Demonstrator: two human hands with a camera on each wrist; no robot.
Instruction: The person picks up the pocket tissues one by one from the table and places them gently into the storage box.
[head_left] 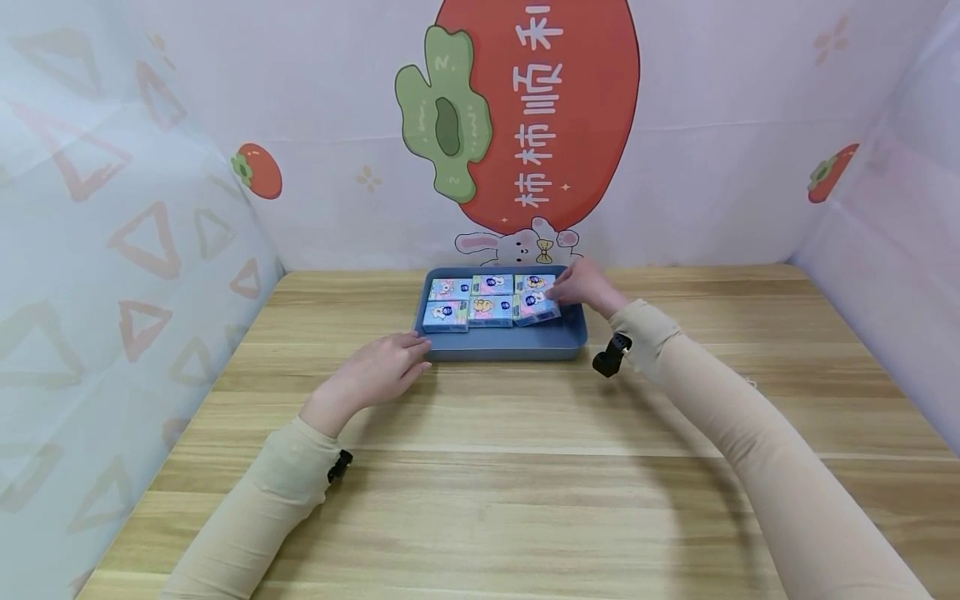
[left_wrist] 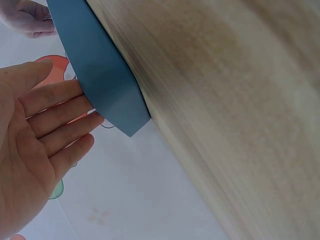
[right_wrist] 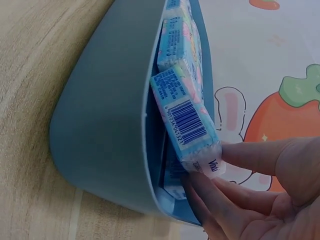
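Note:
A blue-grey tray (head_left: 510,342) holds several small packs of tissues in two rows, blue and pink with cartoon prints. My right hand (head_left: 588,285) pinches the end of the front-right tissue pack (head_left: 537,308) between thumb and fingers. That pack sits tilted, its right end raised, and in the right wrist view its barcode side (right_wrist: 185,117) shows, with another pack (right_wrist: 172,177) partly visible beneath it. At the tray's front-left corner, my left hand (head_left: 378,367) touches the outside wall with fingers nearly straight, as the left wrist view also shows.
The tray stands on a wood-grain table (head_left: 480,483), close to the back wall sheet (head_left: 330,200) printed with persimmons and a rabbit. Another patterned sheet (head_left: 97,275) hangs along the left side. Black wrist straps (head_left: 612,355) sit on both sleeves.

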